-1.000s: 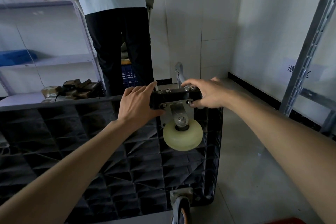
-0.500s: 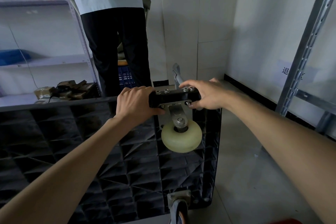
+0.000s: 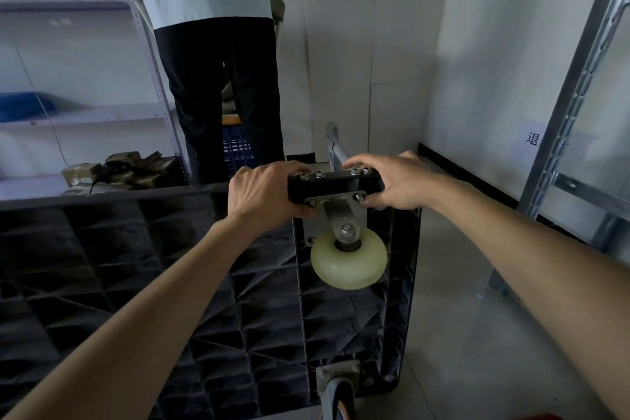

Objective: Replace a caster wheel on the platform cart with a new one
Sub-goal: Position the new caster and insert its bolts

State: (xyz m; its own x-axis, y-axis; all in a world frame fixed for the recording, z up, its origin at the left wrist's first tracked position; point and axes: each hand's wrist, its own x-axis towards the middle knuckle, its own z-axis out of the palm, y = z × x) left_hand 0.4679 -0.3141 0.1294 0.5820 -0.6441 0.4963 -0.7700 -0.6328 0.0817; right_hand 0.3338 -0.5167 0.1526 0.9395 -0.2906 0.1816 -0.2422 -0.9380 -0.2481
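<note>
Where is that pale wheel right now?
In the head view, the wheel hangs right of centre on the upended cart, just below both hands, above a darker caster.

Dim storeroom with pale walls [image 3: 477,44], a dark baseboard [image 3: 477,177] and grey floor [image 3: 453,334], white metal shelving [image 3: 85,112] on the left, a grey slotted rack upright [image 3: 576,85] on the right, and a person [image 3: 211,44] standing at the back.
</note>
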